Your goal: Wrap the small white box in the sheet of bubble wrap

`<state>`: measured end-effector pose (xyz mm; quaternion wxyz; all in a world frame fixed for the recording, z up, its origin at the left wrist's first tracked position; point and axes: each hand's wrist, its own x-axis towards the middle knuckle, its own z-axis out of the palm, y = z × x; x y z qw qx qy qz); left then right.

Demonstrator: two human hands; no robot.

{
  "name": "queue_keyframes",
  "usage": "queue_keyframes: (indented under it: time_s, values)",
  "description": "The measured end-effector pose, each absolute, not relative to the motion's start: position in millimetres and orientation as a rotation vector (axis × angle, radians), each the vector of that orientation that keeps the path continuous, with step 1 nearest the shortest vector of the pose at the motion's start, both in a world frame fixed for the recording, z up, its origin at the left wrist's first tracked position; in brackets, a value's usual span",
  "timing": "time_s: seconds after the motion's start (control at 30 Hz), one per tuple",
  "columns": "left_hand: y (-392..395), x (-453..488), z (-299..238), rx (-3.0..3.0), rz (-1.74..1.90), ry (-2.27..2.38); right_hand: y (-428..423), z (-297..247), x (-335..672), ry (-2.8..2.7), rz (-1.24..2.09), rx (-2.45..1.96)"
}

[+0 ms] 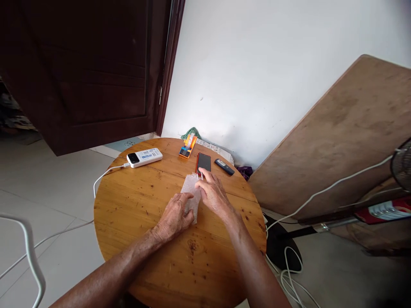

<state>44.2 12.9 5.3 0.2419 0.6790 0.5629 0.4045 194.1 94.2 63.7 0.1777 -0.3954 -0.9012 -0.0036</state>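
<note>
A translucent white bubble wrap bag [189,185] lies flat on the round wooden table [135,214]. My left hand [176,216] rests on its lower left part, with thumb and index finger spread apart. At the bag's upper right edge, my right hand [212,191] has its fingers curled in and pinches what looks like a thin strip of the edge. Just beyond the bag is a black phone with a red edge [204,162], close to my right fingertips.
An orange tape dispenser [188,146] stands at the back. To the left lies a white power bank [145,157] with a cable attached; a dark handheld device [224,167] is at the right. Beside the table are a wooden board [337,124] and a black round base [282,244] with loose cables.
</note>
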Motion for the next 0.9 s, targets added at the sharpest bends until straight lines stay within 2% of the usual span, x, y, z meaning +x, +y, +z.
queue_keyframes:
  time_s: [0.17, 0.33, 0.5, 0.63, 0.77, 0.9]
  values:
    - [12.1, 45.2, 5.8, 1.845, 1.098, 1.535, 101.6, 60.8, 191.3, -2.518, 0.019, -1.093]
    - [11.0, 45.2, 2.2, 1.993, 1.233, 1.452, 116.2, 43.4, 180.7, -2.538, 0.192, -1.124]
    - [9.7, 46.5, 0.3, 2.138, 1.200, 1.496, 128.1, 26.9, 182.6, -2.511, 0.322, -1.125]
    - [10.1, 48.5, -2.4, 2.156, 1.227, 1.530, 131.3, 18.6, 195.3, -2.174, 0.430, -1.159]
    - [10.2, 49.2, -1.9, 2.157, 1.230, 1.524, 133.4, 8.8, 208.5, -1.774, 0.629, -1.451]
    - [9.8, 49.0, -1.8, 2.155, 1.227, 1.529, 137.7, -2.6, 208.4, -1.690, 0.794, -1.518]
